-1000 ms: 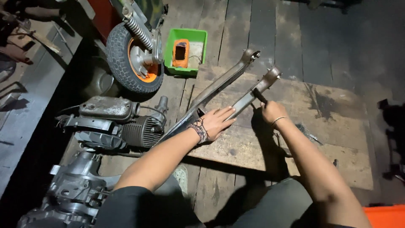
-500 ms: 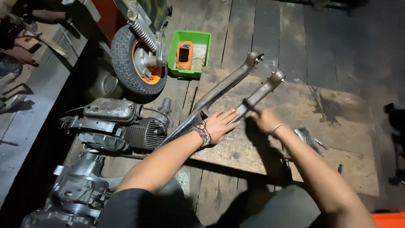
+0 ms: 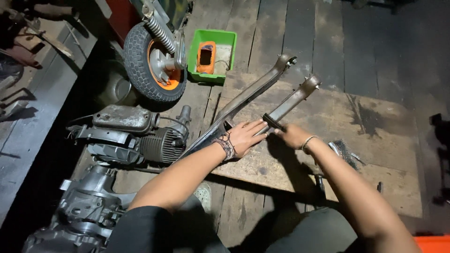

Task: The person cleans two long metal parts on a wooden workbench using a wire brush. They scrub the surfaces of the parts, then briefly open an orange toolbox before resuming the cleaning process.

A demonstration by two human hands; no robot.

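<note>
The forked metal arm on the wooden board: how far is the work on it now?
Done: the forked metal arm lies off the scooter on the wooden board. In hand: left hand steadies it; right hand holds a dark tool against one leg. Left: cannot tell.

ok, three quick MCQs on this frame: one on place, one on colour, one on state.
1. Where is the green plastic bin?
A. right of the orange-rimmed wheel
B. on the wooden board
C. in a hand

2. What colour is the wheel's rim?
A. blue
B. orange
C. white

3. How is the left hand?
A. in the air
B. fingers flat on the grey metal fork-shaped part
C. gripping the wheel

A: bin sits beside the tyre.
B: rim shows orange.
B: fingers lie on the arm, near the right hand.
</note>
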